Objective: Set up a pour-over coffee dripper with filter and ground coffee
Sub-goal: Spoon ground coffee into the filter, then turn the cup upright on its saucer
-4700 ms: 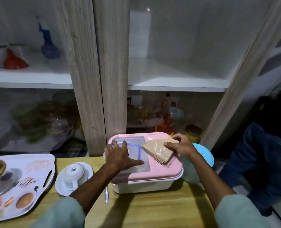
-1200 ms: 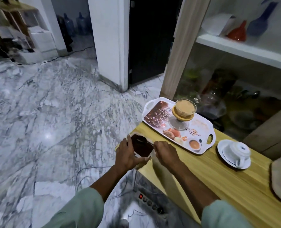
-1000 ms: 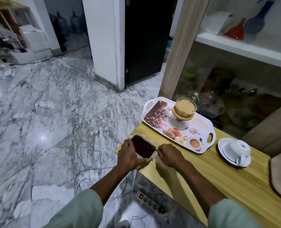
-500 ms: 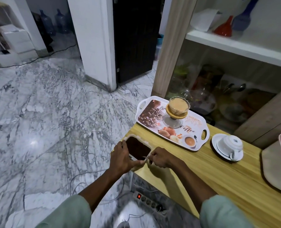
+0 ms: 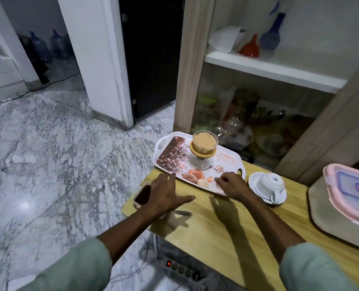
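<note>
Two hands reach over our wooden table [image 5: 227,234]. Our left hand [image 5: 166,195] hovers flat, fingers spread, gripping nothing, just past the small container [image 5: 142,195] of dark ground coffee at the table's left corner. A spoon [image 5: 181,213] lies on the wood beside that hand's wrist. Our right hand [image 5: 233,186] rests with curled fingers on the near edge of the printed tray [image 5: 170,158]; whether it actually grips the rim we cannot tell. On the tray stands the glass dripper [image 5: 205,141], lined with a brown paper filter, seated on a yellow ring atop a clear glass server [image 5: 199,162]; whether anything is inside the filter we cannot tell. Beside the tray, a white cup [image 5: 272,181] lies tipped on its saucer [image 5: 258,185]. At far right sits a cream box [image 5: 329,208] with a pink lid [image 5: 350,192], closed.
</note>
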Available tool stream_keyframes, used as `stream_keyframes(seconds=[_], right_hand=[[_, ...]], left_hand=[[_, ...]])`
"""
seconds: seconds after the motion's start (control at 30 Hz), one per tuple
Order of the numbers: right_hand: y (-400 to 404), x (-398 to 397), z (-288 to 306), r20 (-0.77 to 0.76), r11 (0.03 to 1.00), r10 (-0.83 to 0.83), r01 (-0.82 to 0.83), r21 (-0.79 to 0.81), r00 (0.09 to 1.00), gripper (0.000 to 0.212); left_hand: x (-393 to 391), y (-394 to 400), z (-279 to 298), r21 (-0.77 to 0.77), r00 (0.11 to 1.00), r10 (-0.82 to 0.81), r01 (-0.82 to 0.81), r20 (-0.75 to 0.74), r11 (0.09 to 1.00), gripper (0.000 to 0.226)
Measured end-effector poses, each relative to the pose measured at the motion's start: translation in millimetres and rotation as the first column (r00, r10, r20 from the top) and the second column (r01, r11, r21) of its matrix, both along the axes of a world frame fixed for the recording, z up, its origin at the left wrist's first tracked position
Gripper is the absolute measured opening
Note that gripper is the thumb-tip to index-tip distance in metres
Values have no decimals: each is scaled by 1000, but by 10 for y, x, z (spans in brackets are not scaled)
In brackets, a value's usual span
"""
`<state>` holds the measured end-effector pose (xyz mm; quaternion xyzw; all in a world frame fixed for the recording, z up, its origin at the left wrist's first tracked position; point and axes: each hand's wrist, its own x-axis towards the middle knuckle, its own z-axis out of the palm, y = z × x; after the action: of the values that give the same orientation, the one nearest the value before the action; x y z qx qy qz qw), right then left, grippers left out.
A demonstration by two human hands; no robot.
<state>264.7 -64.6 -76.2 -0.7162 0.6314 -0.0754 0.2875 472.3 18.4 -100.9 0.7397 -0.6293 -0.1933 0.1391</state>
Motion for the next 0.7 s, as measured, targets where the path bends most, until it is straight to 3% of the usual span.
stream_keyframes(seconds=[0.17,0.3,0.5,0.57,0.7], right_hand=[[-90,-782,69,-3,960,-249,247,-134,968,30],[-148,-1368,14,20,910,-393,393,-131,919,26],[-260,-1972,-273,140,899,-436,424,108,889,22],[-276,-2034,-402,287,867,-488,420,267,825,13],[-304,-2069,-570,437,802,-582,391,452,686,20]], left_hand=[[-840,-327,112,-140,983,-94,72,-159,988,78],[-1534,-595,117,-45,968,-78,70,-236,997,73],[-2352,-1003,-175,119,956,38,-4,-292,993,59],[-2534,-1076,-308,162,955,84,-39,-284,986,51],[-2763,-1194,-516,222,909,201,-125,-366,967,39]])
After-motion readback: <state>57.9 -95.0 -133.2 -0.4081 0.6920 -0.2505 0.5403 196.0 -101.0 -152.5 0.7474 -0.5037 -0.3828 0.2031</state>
